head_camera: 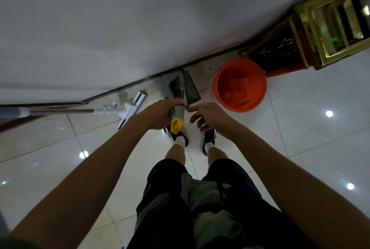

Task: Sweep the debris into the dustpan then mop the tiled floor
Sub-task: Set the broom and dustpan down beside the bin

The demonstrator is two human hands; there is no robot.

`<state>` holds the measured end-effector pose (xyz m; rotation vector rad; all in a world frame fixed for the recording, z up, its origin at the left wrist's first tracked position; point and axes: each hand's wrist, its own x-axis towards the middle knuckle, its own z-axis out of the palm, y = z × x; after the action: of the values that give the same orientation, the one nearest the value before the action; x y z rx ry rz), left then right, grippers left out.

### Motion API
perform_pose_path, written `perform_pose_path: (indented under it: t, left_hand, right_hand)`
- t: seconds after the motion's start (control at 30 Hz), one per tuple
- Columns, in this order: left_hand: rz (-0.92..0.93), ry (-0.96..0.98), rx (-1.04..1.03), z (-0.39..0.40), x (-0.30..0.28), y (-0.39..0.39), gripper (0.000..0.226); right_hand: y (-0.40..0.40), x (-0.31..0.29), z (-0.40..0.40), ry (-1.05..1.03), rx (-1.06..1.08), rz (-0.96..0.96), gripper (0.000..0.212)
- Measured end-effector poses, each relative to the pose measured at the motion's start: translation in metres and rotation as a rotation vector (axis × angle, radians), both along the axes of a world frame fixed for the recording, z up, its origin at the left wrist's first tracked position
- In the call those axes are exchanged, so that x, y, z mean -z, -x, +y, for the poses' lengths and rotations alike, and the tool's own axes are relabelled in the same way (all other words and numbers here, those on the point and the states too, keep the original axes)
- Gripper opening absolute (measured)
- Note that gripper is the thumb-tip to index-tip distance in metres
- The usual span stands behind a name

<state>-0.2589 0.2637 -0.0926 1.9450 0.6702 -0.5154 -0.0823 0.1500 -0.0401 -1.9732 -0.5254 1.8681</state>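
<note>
A green dustpan [171, 88] with comb teeth and a dark broom head [191, 88] stand together at the foot of the wall. A grey handle with a yellow end cap [177, 125] rises from them toward me. My left hand [159, 113] grips this handle just above the cap. My right hand [208, 116] hovers beside it with fingers loosely curled, its index fingertip at the thin shaft by the handle's top. A white flat mop [131, 106] leans at the left, its metal pole running out of the frame's left edge.
An orange bucket [239, 85] stands right of the broom, close to the wall. Behind it is a gold-framed bin [312, 34] with black marble panels. My feet in dark shoes stand on glossy white tiles [312, 128] right below my hands. The white wall [140, 28] fills the upper half.
</note>
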Motion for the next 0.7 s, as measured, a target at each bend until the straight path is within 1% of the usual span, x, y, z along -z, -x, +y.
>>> perform_pose_path:
  t: [0.07,0.17,0.3,0.37,0.53,0.63,0.7]
  left_hand:
    - [0.024,-0.011,0.016,-0.001,0.002,-0.003,0.065]
    - [-0.027,-0.021,0.006,0.001,0.008,-0.003,0.053]
    - [-0.065,-0.092,0.008,0.006,0.019,0.0,0.041]
    - [-0.085,-0.122,-0.003,0.006,0.023,-0.002,0.036]
    - [-0.115,-0.152,0.007,0.005,0.018,-0.008,0.032]
    - [-0.122,-0.146,-0.081,0.003,0.013,0.0,0.035]
    - [-0.082,-0.16,-0.229,-0.003,0.019,0.011,0.043]
  right_hand:
    - [-0.006,0.009,-0.008,0.067,0.011,-0.054,0.033]
    - [-0.014,0.021,-0.02,0.132,-0.019,-0.112,0.037]
    - [-0.025,0.038,-0.037,0.229,0.024,-0.147,0.034]
    - [-0.03,0.046,-0.046,0.248,-0.003,-0.182,0.033]
    - [-0.043,0.051,-0.059,0.247,-0.093,-0.268,0.03]
    - [-0.049,0.052,-0.061,0.234,-0.15,-0.306,0.031]
    - [-0.053,0.052,-0.063,0.227,-0.12,-0.309,0.034]
